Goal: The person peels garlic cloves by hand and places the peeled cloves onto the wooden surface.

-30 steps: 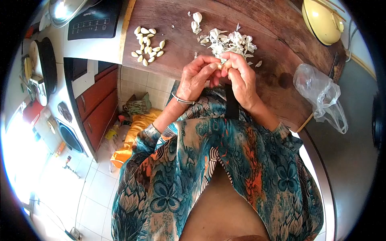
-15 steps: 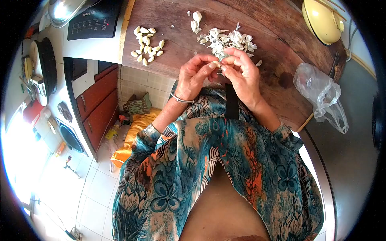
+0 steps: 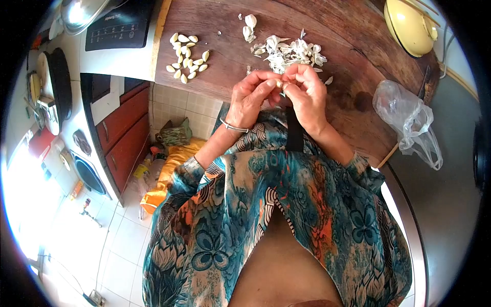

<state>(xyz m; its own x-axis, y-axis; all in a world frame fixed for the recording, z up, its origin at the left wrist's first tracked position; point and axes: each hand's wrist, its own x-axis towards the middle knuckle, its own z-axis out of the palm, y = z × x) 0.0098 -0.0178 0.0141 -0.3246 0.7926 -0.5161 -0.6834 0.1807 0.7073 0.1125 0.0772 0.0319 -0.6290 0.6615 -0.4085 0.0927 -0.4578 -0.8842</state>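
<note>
Wooden tabletop [image 3: 225,56], near edge: left hand [image 3: 247,105] and right hand [image 3: 308,102] pinch one garlic clove [image 3: 279,83] between fingertips, seemingly for fine control.

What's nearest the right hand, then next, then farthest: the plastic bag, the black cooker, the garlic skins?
From the right hand:
1. garlic skins, just beyond it
2. plastic bag, off to the right
3. black cooker, far left

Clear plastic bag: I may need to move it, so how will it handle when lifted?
The plastic bag would probably hang limp, since its see-through film is crumpled. It is likely light, as nothing bulky shows inside.
</note>
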